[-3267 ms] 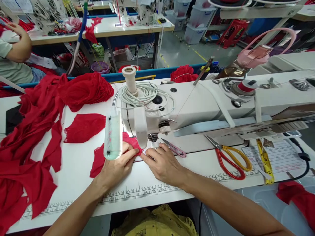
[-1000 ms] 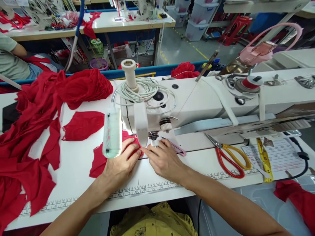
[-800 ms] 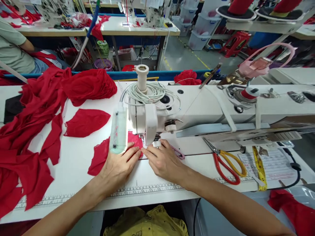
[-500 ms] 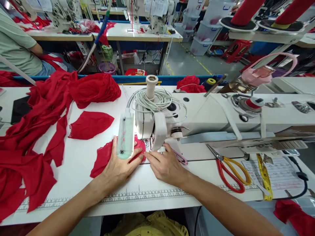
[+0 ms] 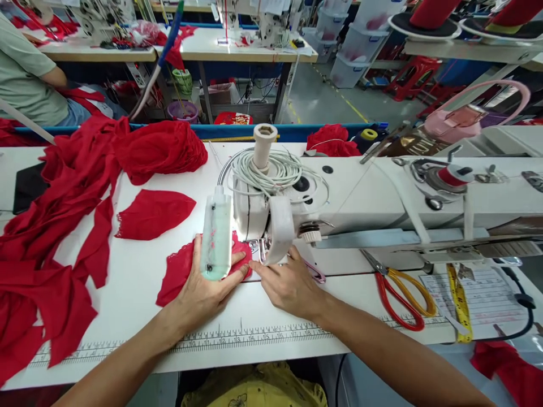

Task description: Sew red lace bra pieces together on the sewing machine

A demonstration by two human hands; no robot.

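Note:
My left hand (image 5: 210,288) lies with spread fingers on a red fabric piece (image 5: 173,277), pressing it to the table just left of the needle area. My right hand (image 5: 292,285) is at the piece's right edge, index finger extended to it and the other fingers curled; whether they pinch anything is hidden. Both hands are in front of the white sewing machine (image 5: 360,192). A clear greenish lamp or guard (image 5: 216,237) hangs over my left hand and covers part of it. Another red cut piece (image 5: 155,215) lies flat beyond it.
Heaped red fabric (image 5: 63,226) covers the table's left side. Scissors (image 5: 401,294) with red and yellow handles, a yellow tape measure (image 5: 459,305) and a written sheet (image 5: 492,299) lie at the right. A printed ruler (image 5: 254,338) runs along the front edge. A co-worker (image 5: 29,73) sits at far left.
The view has shifted slightly. Both hands stay nearly in place on the red piece, with no clear movement of the fabric.

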